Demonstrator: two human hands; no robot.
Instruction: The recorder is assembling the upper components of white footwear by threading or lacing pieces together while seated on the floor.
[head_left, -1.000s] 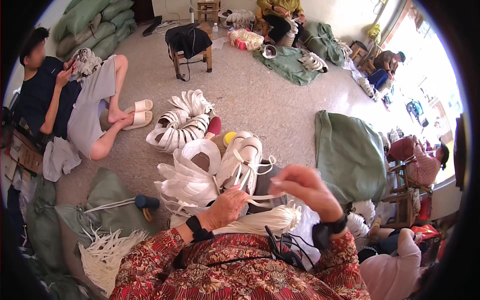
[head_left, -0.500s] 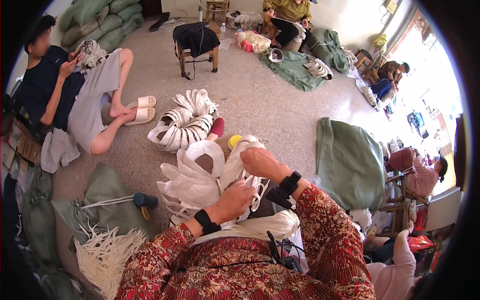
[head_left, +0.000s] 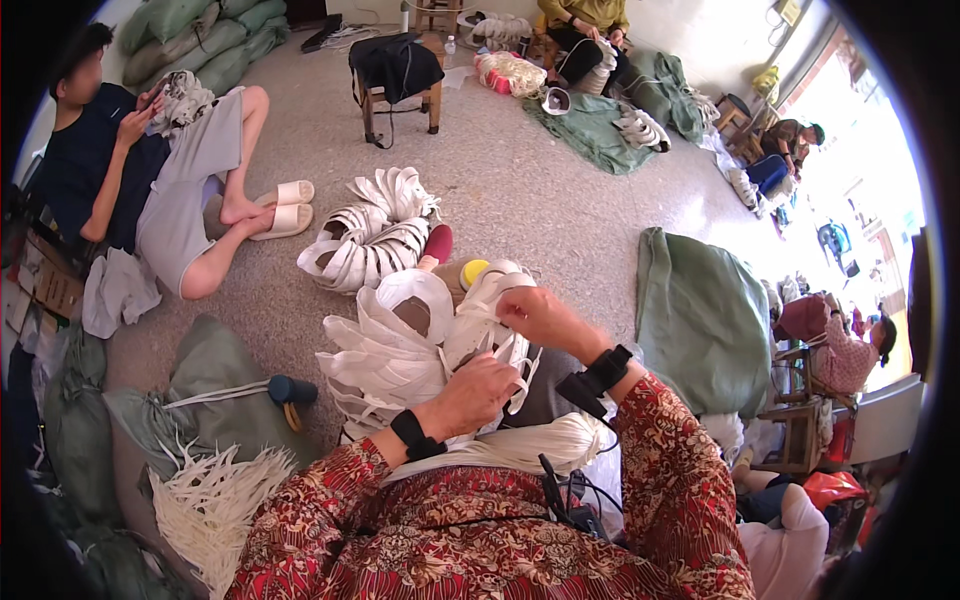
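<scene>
Where right hand [head_left: 540, 318] touches shoe upper [head_left: 468, 330], stacked uppers [head_left: 385, 345] adjoin.

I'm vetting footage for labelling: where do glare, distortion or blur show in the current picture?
Head view: glare washes out the bright opening at right; head view: the scene bends toward a black fisheye rim; head view: left hand and right hand look fairly sharp.

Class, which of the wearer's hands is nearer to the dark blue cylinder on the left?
Left. The left hand, at the white shoe, is right of the dark blue cylinder and apart from it; the right hand, also there, is farther right and farther forward.
</scene>
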